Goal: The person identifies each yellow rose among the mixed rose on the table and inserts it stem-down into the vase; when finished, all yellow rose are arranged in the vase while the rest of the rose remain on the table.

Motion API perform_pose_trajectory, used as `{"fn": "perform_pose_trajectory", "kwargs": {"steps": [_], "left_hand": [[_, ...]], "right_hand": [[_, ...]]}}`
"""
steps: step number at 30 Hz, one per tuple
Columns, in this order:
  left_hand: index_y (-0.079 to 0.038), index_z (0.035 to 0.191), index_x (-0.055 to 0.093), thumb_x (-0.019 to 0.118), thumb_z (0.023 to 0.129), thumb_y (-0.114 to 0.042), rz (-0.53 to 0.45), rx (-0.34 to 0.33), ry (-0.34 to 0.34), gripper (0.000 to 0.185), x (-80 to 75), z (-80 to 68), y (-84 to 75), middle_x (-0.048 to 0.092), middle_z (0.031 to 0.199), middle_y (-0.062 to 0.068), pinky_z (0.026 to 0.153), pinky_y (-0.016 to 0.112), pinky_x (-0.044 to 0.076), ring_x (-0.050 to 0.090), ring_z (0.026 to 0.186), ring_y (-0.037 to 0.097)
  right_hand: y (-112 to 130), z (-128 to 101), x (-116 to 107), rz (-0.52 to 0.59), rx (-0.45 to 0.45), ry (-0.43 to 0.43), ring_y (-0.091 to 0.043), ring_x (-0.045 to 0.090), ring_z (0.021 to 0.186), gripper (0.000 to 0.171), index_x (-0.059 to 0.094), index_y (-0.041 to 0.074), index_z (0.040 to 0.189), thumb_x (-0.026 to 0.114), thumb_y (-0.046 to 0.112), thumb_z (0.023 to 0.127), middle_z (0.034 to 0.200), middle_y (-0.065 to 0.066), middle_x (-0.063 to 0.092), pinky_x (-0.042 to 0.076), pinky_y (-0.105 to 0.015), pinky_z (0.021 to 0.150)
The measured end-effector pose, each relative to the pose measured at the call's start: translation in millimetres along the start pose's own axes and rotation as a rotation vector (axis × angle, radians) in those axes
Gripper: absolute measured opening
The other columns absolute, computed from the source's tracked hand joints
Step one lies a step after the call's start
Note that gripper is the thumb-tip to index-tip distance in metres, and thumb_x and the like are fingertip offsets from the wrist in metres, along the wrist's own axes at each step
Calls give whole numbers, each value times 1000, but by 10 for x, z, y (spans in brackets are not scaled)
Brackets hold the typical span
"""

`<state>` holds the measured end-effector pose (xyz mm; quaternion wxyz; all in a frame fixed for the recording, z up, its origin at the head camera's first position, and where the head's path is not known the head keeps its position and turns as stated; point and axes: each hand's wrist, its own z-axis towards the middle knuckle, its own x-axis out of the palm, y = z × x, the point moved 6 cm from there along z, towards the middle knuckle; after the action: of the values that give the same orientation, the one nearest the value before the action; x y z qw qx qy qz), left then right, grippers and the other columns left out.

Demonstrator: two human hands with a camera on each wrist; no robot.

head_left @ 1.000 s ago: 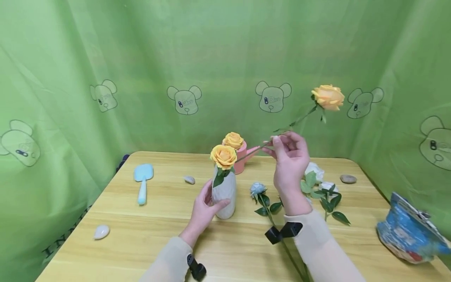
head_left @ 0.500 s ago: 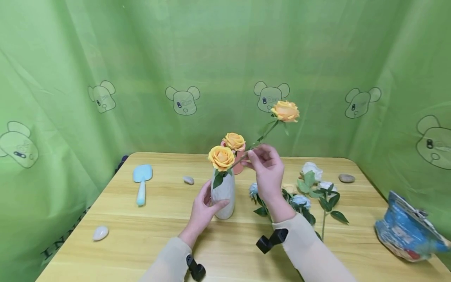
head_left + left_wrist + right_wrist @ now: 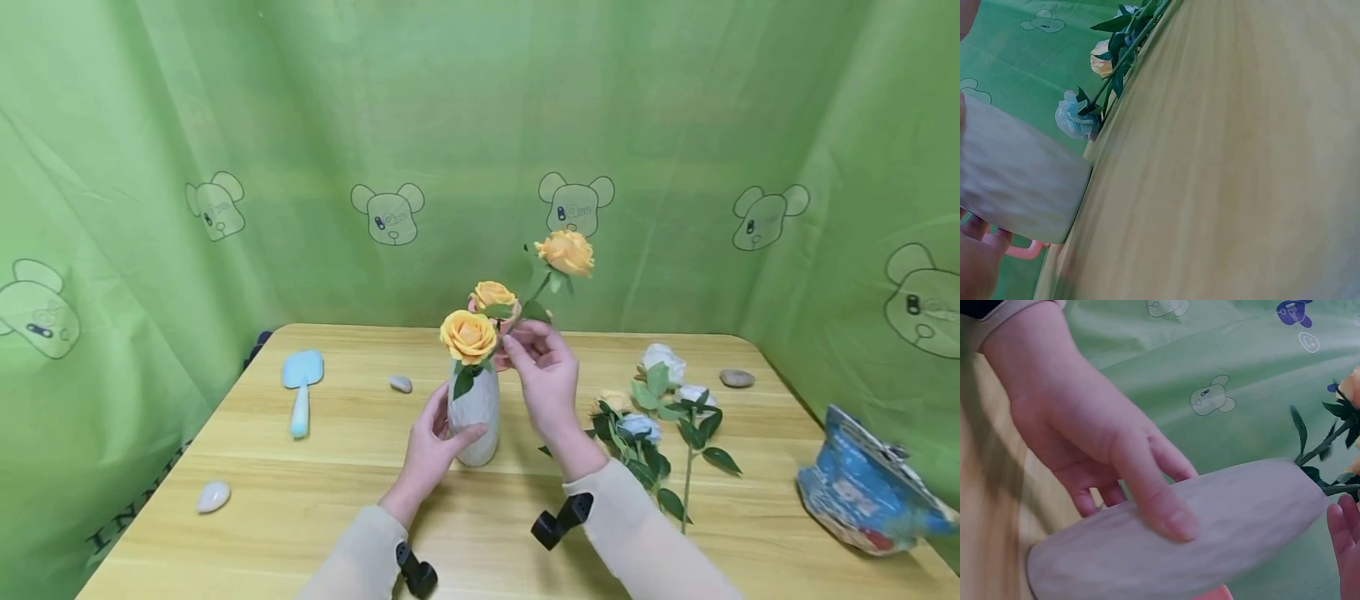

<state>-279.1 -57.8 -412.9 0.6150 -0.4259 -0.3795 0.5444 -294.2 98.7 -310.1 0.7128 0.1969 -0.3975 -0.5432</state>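
Observation:
A pale grey vase stands on the wooden table with one orange rose in it. My left hand grips the vase body, thumb on its front; the right wrist view shows that hand wrapped round the vase. My right hand pinches the green stem of a second orange rose, right beside the vase's mouth. The stem's lower end is hidden behind the first bloom. The left wrist view shows the vase base on the table.
A third orange rose sits behind the vase. White and blue roses lie to the right. A blue hand mirror, stones and a blue bag lie around. Green curtain surrounds the table.
My right hand has carried the rose left and down to the vase's mouth, and the stem now stands more upright. The left hand has stayed on the vase.

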Motion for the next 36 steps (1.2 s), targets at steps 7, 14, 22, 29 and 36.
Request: {"fn": "perform_pose_trajectory", "kwargs": {"steps": [7,14,22,29,36], "left_hand": [[-15,138,40,75,79,-11,-10,27,3,69,16,4,4,49,135,6,105,38,32,44,124,19],[-14,139,40,75,79,-11,-9,26,4,70,12,5,9,49,136,6,105,39,32,44,124,21],[-12,139,40,74,79,-9,-12,23,1,69,8,-6,-11,48,136,8,106,39,30,43,126,21],[-11,139,39,75,78,-9,-9,21,1,70,8,-7,21,48,136,8,106,38,31,43,125,21],[-12,139,39,74,79,-10,-11,21,4,70,2,-11,9,48,136,8,105,39,32,44,125,21]], "right_hand": [[-55,-134,-32,-130,-1,3,-20,60,78,19,55,-12,101,62,-5,85,88,-16,61,55,-29,65],[-87,-329,-172,-139,96,22,-22,63,77,22,54,-14,102,63,-4,85,86,-11,62,56,-30,63],[-37,-515,-543,-181,149,42,-22,64,71,21,56,-12,103,63,-2,86,83,-22,62,56,-33,59],[50,-603,-1019,-234,215,-35,-19,64,68,25,52,-17,106,60,-5,86,81,-11,65,55,-30,55],[-116,-650,-1747,-326,220,-14,-20,65,71,33,52,-14,113,63,5,88,88,-18,65,56,-32,57]]}}
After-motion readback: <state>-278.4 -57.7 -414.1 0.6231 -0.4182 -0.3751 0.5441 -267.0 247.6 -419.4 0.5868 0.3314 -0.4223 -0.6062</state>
